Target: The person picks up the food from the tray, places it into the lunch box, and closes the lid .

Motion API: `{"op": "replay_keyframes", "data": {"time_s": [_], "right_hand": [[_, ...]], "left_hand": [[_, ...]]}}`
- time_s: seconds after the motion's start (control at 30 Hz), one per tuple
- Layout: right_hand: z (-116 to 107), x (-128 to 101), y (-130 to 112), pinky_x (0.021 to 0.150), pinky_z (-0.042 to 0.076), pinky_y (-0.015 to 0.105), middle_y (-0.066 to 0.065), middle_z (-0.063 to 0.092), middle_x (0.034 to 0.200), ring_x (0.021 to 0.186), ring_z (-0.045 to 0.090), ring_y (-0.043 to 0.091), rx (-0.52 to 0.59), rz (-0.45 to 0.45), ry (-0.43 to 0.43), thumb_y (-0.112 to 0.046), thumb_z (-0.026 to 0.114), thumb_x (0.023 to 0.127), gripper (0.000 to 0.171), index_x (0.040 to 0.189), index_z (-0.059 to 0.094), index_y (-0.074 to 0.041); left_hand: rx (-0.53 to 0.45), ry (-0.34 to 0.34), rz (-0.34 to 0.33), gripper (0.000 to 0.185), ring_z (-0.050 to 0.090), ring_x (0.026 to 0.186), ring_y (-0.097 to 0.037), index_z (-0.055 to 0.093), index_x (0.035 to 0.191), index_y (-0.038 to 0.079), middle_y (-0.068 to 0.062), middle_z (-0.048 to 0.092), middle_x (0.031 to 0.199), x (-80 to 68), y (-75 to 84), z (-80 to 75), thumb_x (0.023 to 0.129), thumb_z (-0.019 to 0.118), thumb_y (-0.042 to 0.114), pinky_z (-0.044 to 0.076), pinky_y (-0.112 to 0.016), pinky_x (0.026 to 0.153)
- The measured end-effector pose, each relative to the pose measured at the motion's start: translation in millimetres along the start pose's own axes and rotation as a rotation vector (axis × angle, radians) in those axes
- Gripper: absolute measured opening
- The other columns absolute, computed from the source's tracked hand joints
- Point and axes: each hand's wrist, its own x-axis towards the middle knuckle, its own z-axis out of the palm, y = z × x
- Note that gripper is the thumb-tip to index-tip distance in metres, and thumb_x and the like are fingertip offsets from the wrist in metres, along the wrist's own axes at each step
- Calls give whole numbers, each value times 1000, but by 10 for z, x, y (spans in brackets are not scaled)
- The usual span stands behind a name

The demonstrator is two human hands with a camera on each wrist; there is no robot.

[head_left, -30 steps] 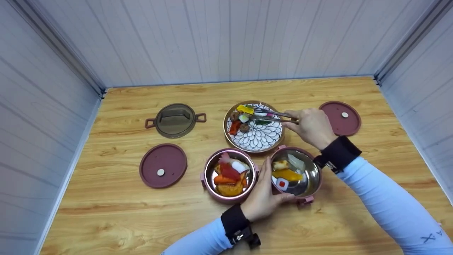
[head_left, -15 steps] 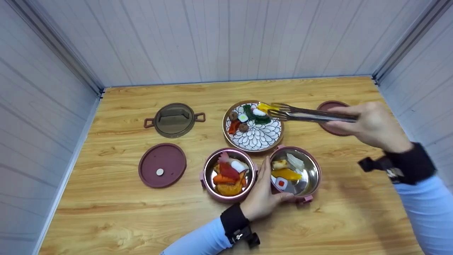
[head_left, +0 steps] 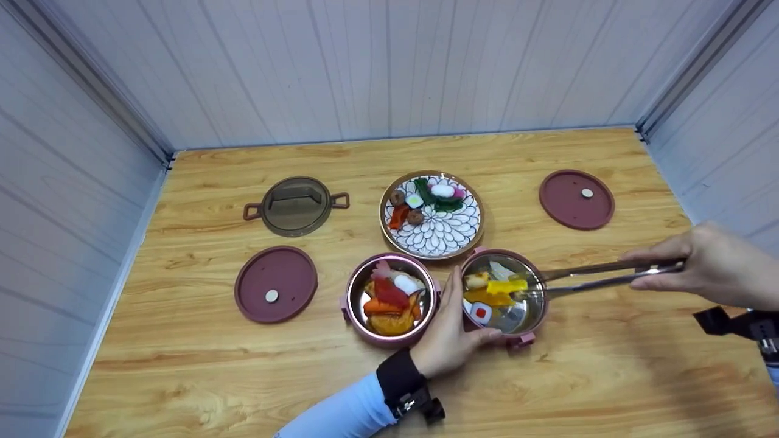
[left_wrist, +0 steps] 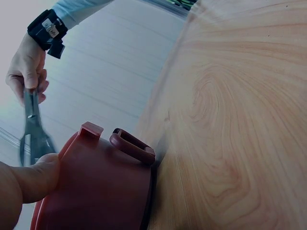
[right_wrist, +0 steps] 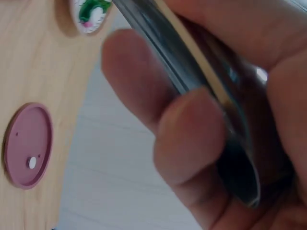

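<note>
My right hand (head_left: 709,267) grips metal tongs (head_left: 596,277) at the table's right side. The tong tips pinch a yellow food piece (head_left: 506,285) just above the right pink steel-lined bowl (head_left: 530,311), which holds a few other food pieces. My left hand (head_left: 453,331) holds this bowl at its near left side, thumb on the wall. In the left wrist view the thumb (left_wrist: 29,179) presses the bowl's pink wall (left_wrist: 100,191), with the tongs (left_wrist: 32,129) above. The right wrist view shows fingers (right_wrist: 192,143) wrapped round the tongs' handle (right_wrist: 192,72).
A second pink bowl (head_left: 359,292) full of food stands left of my left hand. A flower-patterned plate (head_left: 438,234) with several food pieces lies behind both bowls. Two maroon lids (head_left: 277,292) (head_left: 577,199) and a brown handled lid (head_left: 296,205) lie around. Walls enclose the table.
My right hand has lifted the yellow piece off the plate with the tongs, swung right and brought it down over the right bowl. The left hand has stayed on that bowl.
</note>
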Motion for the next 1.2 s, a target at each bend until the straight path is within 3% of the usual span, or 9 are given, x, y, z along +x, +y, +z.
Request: {"op": "replay_keyframes", "data": {"time_s": [0.1, 0.2, 0.43, 0.7, 0.93, 1.0, 1.1, 1.2], "right_hand": [[47, 19, 11, 46, 40, 11, 0, 76, 87, 59, 55, -8, -5, -87, -32, -14, 88, 72, 29, 100, 80, -9], [69, 46, -7, 50, 46, 12, -3, 76, 88, 68, 62, -6, 17, -90, -96, -21, 85, 77, 27, 101, 80, -10], [23, 76, -60, 50, 50, 19, -6, 76, 88, 65, 63, -5, 61, 33, -238, -31, 80, 83, 31, 107, 78, -11], [-28, 104, -147, 45, 45, 17, -3, 75, 82, 54, 55, -9, -74, -24, -177, -25, 84, 78, 30, 102, 79, -8], [-53, 217, -199, 45, 42, 16, -21, 69, 74, 52, 49, -11, -86, -64, -208, -30, 84, 78, 32, 108, 78, -20], [-70, 248, -213, 45, 42, 18, -20, 70, 79, 53, 48, -9, -98, -45, -218, -30, 85, 76, 38, 111, 77, -19], [-95, 260, -213, 46, 43, 18, -14, 71, 84, 54, 48, -8, -116, -50, -176, -27, 88, 71, 44, 112, 76, -16], [-109, 243, -185, 47, 44, 18, -10, 71, 88, 60, 52, -6, -123, -93, -72, -19, 90, 70, 46, 112, 75, -13]], "left_hand": [[-2, 4, 4, 115, 6, 149, -31, 0, 158, 2, -21, 2, 163, 2, -4, 4, 83, 81, 31, 12, -41, 120], [-4, 6, 4, 115, 6, 149, -33, 0, 158, 3, -20, 2, 163, 5, -8, 10, 82, 81, 32, 11, -42, 120], [22, -1, 6, 114, 3, 149, -36, 0, 158, 3, -21, 2, 163, 1, -4, 6, 83, 80, 33, 10, -44, 120], [14, 3, 9, 114, 4, 149, -35, 0, 159, 4, -20, 3, 163, 5, -15, 5, 83, 80, 33, 11, -45, 120], [18, 11, 13, 114, 3, 148, -36, 1, 158, 3, -20, 4, 163, -6, -4, -21, 83, 81, 33, 10, -44, 120], [15, 9, 11, 114, 3, 149, -36, 1, 158, 4, -20, 4, 163, -6, -5, -22, 83, 80, 33, 11, -43, 120], [9, 5, 12, 113, 3, 149, -36, 1, 159, 4, -20, 4, 163, -4, -11, -12, 83, 80, 34, 11, -43, 120], [4, 4, 17, 113, 4, 149, -35, 1, 159, 4, -20, 3, 163, 0, -5, -9, 83, 81, 32, 11, -43, 120]]}}
